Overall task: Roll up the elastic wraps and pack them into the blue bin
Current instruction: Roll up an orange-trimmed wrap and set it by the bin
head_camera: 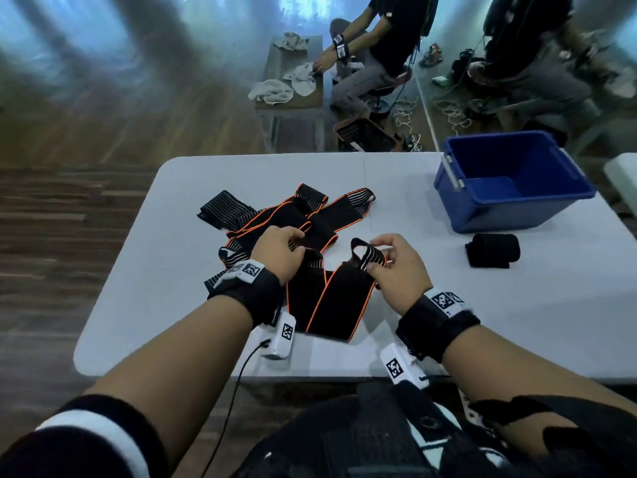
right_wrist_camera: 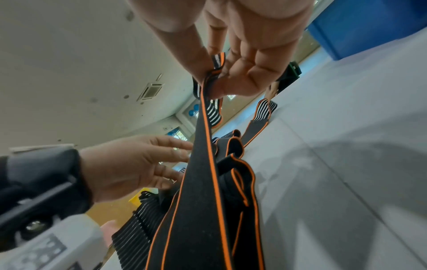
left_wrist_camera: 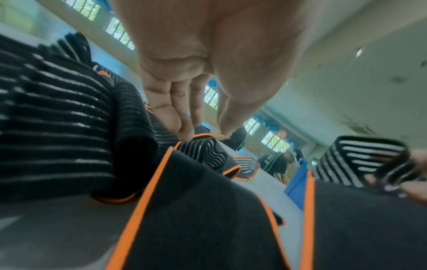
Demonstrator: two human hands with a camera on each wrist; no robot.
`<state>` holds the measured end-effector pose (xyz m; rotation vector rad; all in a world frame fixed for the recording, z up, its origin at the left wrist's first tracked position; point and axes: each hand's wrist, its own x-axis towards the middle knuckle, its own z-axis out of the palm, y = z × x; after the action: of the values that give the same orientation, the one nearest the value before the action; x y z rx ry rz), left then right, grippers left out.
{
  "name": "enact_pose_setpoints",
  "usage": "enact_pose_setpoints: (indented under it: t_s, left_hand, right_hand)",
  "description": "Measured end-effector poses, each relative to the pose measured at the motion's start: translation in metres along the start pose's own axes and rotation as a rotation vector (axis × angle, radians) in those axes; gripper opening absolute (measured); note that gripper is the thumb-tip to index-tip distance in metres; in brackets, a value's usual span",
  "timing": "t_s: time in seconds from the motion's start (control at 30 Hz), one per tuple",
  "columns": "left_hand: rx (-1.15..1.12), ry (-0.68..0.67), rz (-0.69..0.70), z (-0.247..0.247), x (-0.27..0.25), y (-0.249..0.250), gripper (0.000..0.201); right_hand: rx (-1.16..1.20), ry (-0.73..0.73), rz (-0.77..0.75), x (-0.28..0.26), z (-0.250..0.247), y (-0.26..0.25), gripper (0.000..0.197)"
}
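- A pile of unrolled elastic wraps [head_camera: 275,215], black with orange edging and pale striped ends, lies left of centre on the white table [head_camera: 517,322], spreading toward the far side.
- The left hand [head_camera: 279,251] sits at the near edge of that pile, fingers curled down; the left wrist view shows its fingertips [left_wrist_camera: 184,135] pinching the striped, orange-edged end of a wrap [left_wrist_camera: 208,151].
- Between the hands, one orange-edged wrap [head_camera: 331,305] is folded into a V, its fold lying near the table's front edge and its two ends rising toward the hands.
- The right hand [head_camera: 396,267] holds the striped loop end [head_camera: 367,253] of this wrap lifted above the table; in the right wrist view the thumb and fingers [right_wrist_camera: 242,82] are closed on the band, which hangs taut down to the tabletop.
- A wrist camera strap with a printed marker [head_camera: 444,301] circles each forearm.
- Right of the right hand, one rolled wrap [head_camera: 493,250], plain black, lies on the table just in front of the blue bin [head_camera: 565,198], not inside it.
- The blue bin stands at the far right corner of the table, open-topped with a pale handle on its left side; its visible interior shows only blue floor.
- Beyond the table, another person [head_camera: 375,50] sits at a smaller table with pale cloths [head_camera: 286,84].
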<state>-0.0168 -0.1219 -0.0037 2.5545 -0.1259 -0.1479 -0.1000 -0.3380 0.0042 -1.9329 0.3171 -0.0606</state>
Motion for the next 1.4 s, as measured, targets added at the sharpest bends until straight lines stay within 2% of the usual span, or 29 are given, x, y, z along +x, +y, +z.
enact_pose_setpoints:
  t_s: [0.07, 0.2, 0.27, 0.37, 0.47, 0.6, 0.73, 0.87, 1.07, 1.17, 1.3, 1.4]
  left_hand:
    - [0.135, -0.096, -0.002, 0.008, 0.013, 0.000, 0.036]
    - [0.279, -0.185, 0.005, 0.015, 0.025, 0.006, 0.011]
    - [0.264, -0.175, 0.023, 0.015, 0.028, 0.008, 0.007]
    - [0.081, -0.048, 0.081, 0.004, 0.025, 0.014, 0.001]
    - [-0.152, 0.092, 0.144, -0.021, 0.017, 0.035, 0.004]
    - [-0.534, 0.120, 0.203, -0.066, 0.008, 0.079, 0.007]
    - [-0.761, 0.150, 0.333, -0.109, 0.004, 0.126, 0.011]
    - [-0.866, 0.162, 0.447, -0.141, 0.007, 0.160, 0.015]
    - [-0.954, 0.165, 0.483, -0.165, 0.009, 0.196, 0.016]
    - [-1.025, 0.121, 0.458, -0.164, 0.002, 0.212, 0.010]
    - [-1.056, 0.127, 0.450, -0.154, -0.003, 0.224, 0.011]
    - [-1.057, 0.099, 0.421, -0.147, -0.005, 0.230, 0.012]
  right_hand:
    - [-0.018, 0.040, 0.005, -0.001, -0.008, 0.002, 0.031]
    - [-0.008, 0.110, 0.047, -0.005, -0.024, 0.007, 0.032]
    - [0.022, 0.151, 0.060, -0.007, -0.031, 0.008, 0.031]
    - [0.108, 0.202, 0.046, -0.007, -0.039, 0.000, 0.020]
    - [0.165, 0.248, -0.010, -0.003, -0.045, -0.021, 0.014]
    - [0.177, 0.272, -0.086, 0.007, -0.059, -0.061, 0.021]
    - [0.194, 0.299, -0.195, 0.012, -0.082, -0.112, 0.023]
    - [0.265, 0.318, -0.286, 0.014, -0.103, -0.155, 0.012]
    - [0.296, 0.396, -0.392, 0.019, -0.113, -0.193, 0.015]
    - [0.349, 0.338, -0.394, 0.016, -0.114, -0.204, 0.017]
    - [0.441, 0.232, -0.365, 0.008, -0.113, -0.211, 0.024]
    - [0.494, 0.207, -0.343, 0.005, -0.117, -0.208, 0.026]
